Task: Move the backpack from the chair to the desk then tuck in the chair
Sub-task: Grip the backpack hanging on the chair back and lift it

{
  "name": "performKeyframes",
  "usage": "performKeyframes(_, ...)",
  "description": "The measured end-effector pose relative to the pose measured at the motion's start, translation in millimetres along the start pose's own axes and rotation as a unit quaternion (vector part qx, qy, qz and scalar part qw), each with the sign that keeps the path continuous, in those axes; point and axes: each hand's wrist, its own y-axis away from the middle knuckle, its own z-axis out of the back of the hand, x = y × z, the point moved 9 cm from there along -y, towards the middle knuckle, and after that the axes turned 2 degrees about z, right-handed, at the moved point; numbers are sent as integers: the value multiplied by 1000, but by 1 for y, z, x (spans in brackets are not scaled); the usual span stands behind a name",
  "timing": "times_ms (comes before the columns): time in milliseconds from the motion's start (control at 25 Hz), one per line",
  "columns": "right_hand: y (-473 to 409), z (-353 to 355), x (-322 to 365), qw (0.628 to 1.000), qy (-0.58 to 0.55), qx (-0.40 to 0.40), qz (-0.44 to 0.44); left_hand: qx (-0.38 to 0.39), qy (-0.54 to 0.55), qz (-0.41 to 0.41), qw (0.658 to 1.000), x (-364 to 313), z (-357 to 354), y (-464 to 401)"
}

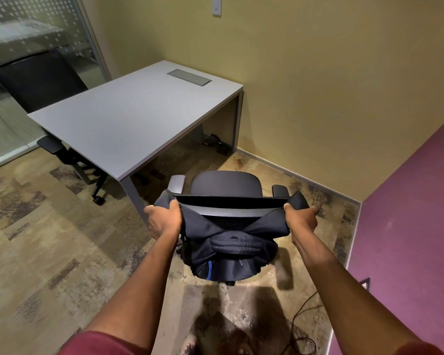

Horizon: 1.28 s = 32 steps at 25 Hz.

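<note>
A dark navy backpack [228, 254] with a blue stripe hangs on the back of a black office chair [226, 185], its two shoulder straps looped over the top corners of the backrest. My left hand [163, 219] grips the left strap at the backrest's left corner. My right hand [301, 217] grips the right strap at the right corner. The chair stands pulled out from the grey desk [128, 119], near the desk's front right leg, with its seat facing the yellow wall.
A second black chair [41, 78] sits on the far left side of the desk. A metal cable hatch [189, 77] is set into the desktop. The purple wall [408, 226] is close on the right. A black cable [305, 308] lies on the carpet. My sandalled foot [190, 345] is below.
</note>
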Motion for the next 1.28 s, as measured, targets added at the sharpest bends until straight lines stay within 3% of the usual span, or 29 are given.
performKeyframes(200,2,10,-13,997,-70,9,-17,-7,60,34,998,15,0,10)
performKeyframes(400,1,15,-10,989,-145,6,-24,80,146,69,984,40,-20,4)
performKeyframes(560,1,22,-6,985,-171,15,-20,88,155,121,976,84,-36,6)
performKeyframes(720,-4,44,-8,985,-171,-10,-3,201,113,158,960,130,-100,34)
performKeyframes(760,-6,49,-11,986,-167,-14,-7,241,66,115,961,113,-101,56)
performKeyframes(840,-9,59,-12,987,-156,-23,-6,318,-19,-57,946,62,-100,114)
performKeyframes(920,-14,70,-13,988,-154,-25,-5,435,-43,-262,860,21,-118,178)
performKeyframes(1000,-20,81,-10,987,-157,-22,-3,490,-132,-394,766,10,-136,217)
performKeyframes(1080,-25,97,-6,985,-173,-26,1,455,-226,-489,709,1,-151,238)
performKeyframes(1120,-31,106,-7,983,-183,-29,0,422,-248,-522,699,-9,-154,246)
performKeyframes(1200,-39,127,-5,979,-200,-42,8,368,-234,-566,700,-37,-156,267)
performKeyframes(1280,-45,153,7,979,-195,-59,30,366,-198,-568,710,-56,-161,282)
